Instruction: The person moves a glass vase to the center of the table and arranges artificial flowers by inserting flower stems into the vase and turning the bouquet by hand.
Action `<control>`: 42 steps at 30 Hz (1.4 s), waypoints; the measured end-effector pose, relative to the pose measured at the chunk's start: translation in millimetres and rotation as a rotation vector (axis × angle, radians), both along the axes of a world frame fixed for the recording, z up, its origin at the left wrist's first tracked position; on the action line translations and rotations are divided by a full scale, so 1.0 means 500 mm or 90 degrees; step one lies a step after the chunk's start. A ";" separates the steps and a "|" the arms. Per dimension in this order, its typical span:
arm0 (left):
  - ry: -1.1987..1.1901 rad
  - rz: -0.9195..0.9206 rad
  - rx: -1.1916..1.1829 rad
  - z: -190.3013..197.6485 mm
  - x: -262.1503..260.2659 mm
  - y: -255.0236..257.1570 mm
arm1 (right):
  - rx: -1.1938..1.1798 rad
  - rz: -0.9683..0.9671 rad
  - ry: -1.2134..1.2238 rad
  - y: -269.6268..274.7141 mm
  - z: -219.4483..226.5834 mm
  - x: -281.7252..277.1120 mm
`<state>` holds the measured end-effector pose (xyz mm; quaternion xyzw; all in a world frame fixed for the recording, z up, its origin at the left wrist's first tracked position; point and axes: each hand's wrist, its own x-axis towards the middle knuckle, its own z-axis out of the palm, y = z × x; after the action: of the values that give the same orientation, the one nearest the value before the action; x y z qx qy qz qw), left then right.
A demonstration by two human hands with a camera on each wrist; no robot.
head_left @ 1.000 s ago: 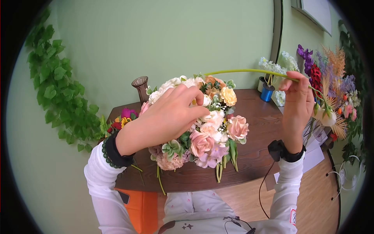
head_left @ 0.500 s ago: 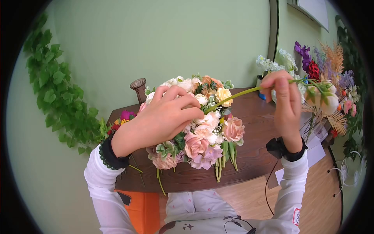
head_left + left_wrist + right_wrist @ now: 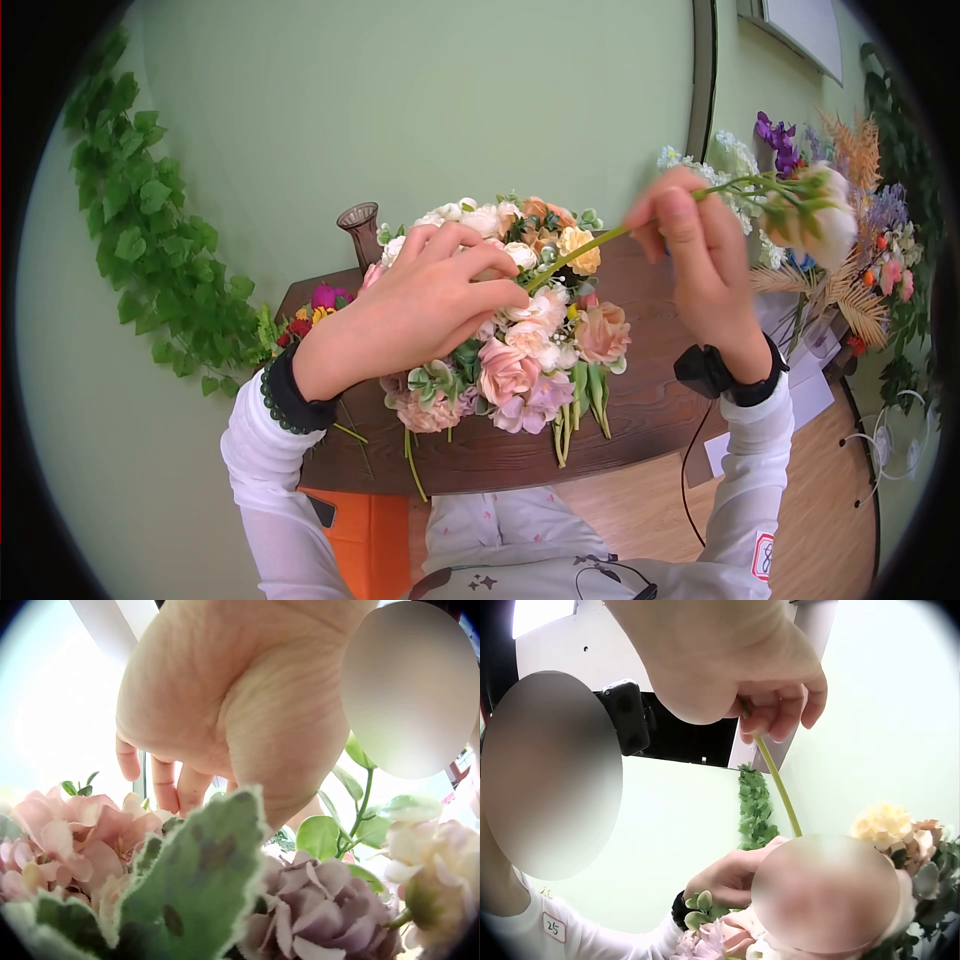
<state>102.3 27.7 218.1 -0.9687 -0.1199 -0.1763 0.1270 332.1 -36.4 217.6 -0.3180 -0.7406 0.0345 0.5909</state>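
Observation:
Above a bouquet of pink, cream and orange flowers point(image 3: 509, 372), my left hand point(image 3: 425, 300) rests with bent fingers reaching down among the blossoms; their tips are hidden in the head view. In the left wrist view that hand point(image 3: 232, 697) hangs over pink and mauve flowers. My right hand point(image 3: 700, 270) pinches the green stem point(image 3: 580, 258) of a white flower point(image 3: 826, 222). The blossom hangs to the right, and the stem's lower end slopes into the bouquet beside my left fingers. The right wrist view shows the right hand point(image 3: 742, 682) around the stem point(image 3: 778, 780).
A ribbed glass vase point(image 3: 360, 225) stands behind the bouquet on the dark table point(image 3: 660, 350). Purple and yellow flowers point(image 3: 322, 304) lie at the left. More flowers and dried leaves point(image 3: 862, 300) stand at the right. Ivy point(image 3: 160, 220) hangs on the left wall.
My right hand has moved left and inward with the flower, and the stem has tilted from nearly level to sloping down into the bouquet. My left hand has shifted only slightly.

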 end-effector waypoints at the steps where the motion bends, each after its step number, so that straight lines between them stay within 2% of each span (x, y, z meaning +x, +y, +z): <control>1: -0.002 -0.002 0.003 0.000 0.000 0.000 | 0.000 0.000 -0.001 0.005 -0.001 -0.004; 3: -0.001 -0.004 0.001 -0.001 -0.001 0.001 | 0.036 0.017 -0.077 0.022 -0.008 -0.013; 10: -0.004 -0.007 -0.002 -0.002 -0.003 0.001 | -0.025 0.002 -0.089 0.021 0.000 -0.020; 13: -0.007 -0.010 -0.008 -0.003 -0.003 0.001 | 0.010 0.041 -0.137 0.042 -0.008 -0.025; 18: -0.010 -0.014 -0.005 -0.004 -0.004 0.001 | -0.103 0.018 -0.133 0.037 -0.001 -0.028; 20: -0.013 -0.017 -0.006 -0.005 -0.005 0.002 | -0.184 0.018 -0.237 0.046 -0.024 -0.029; 21: -0.011 -0.015 -0.007 -0.005 -0.005 0.002 | -0.185 0.018 -0.236 0.044 -0.022 -0.032; 23: -0.010 -0.012 -0.008 -0.005 -0.005 0.003 | -0.280 0.045 -0.224 0.041 -0.012 -0.039; 24: -0.017 -0.016 -0.010 -0.006 -0.006 0.004 | -0.214 0.011 -0.229 0.051 -0.021 -0.034; 29: -0.018 -0.017 -0.013 -0.009 -0.008 0.006 | -0.235 0.057 -0.271 0.055 -0.026 -0.048; 32: -0.033 -0.007 -0.018 -0.009 -0.014 0.007 | -0.186 0.081 -0.293 0.077 -0.045 -0.050; 35: -0.092 -0.013 -0.041 0.002 -0.045 -0.002 | -0.245 0.056 -0.263 0.063 -0.026 -0.048; 37: -0.234 0.036 -0.117 0.010 -0.084 -0.014 | -0.266 0.076 -0.245 0.058 -0.021 -0.048; 38: -0.303 0.054 -0.121 0.001 -0.110 -0.011 | -0.329 0.082 -0.188 0.049 -0.015 -0.050; 39: -0.439 0.043 -0.226 -0.020 -0.130 -0.010 | -0.391 0.089 -0.131 0.046 -0.012 -0.050; 40: -0.573 0.029 -0.330 -0.047 -0.150 -0.006 | -0.307 0.117 -0.107 0.067 -0.033 -0.042; 42: -0.754 0.021 -0.383 -0.116 -0.204 0.021 | -0.311 0.120 -0.076 0.078 -0.046 -0.031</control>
<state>0.3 38.0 160.1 -0.6995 -0.2280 -0.6356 -0.2338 316.7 2.6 194.6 -0.3827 -0.7703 0.2482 0.4457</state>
